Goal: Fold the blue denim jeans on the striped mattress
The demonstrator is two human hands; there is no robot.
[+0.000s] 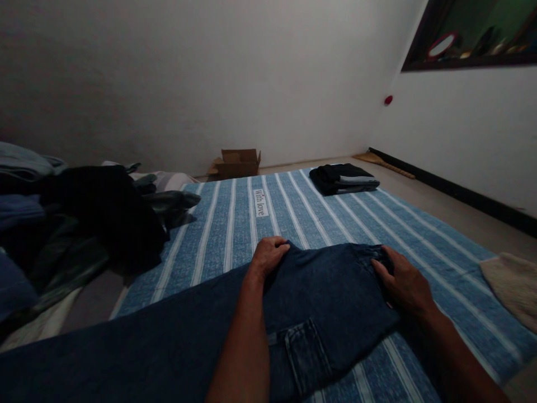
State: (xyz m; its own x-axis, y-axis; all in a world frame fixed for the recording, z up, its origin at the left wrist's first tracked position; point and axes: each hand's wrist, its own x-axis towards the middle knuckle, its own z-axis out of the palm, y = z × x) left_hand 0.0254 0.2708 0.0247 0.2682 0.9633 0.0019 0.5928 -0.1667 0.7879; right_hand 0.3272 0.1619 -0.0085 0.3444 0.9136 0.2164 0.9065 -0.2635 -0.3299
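Dark blue denim cargo pants (327, 285) lie sideways across the striped blue bedding (213, 224), with a flap pocket (308, 355) facing up. The legs run off toward the lower left edge. My left hand (271, 257) grips the far edge of the pants, its fingers curled over the cloth. At the waistband on the right, my right hand (405, 280) pinches the denim between thumb and fingers. Part of the near side is hidden behind my left forearm.
A heap of dark clothes (109, 212) rises at the left. Folded black clothing (344, 178) sits at the far right of the bedding. An open cardboard box (239, 163) stands by the wall, and a beige cloth (514, 285) lies at the right edge.
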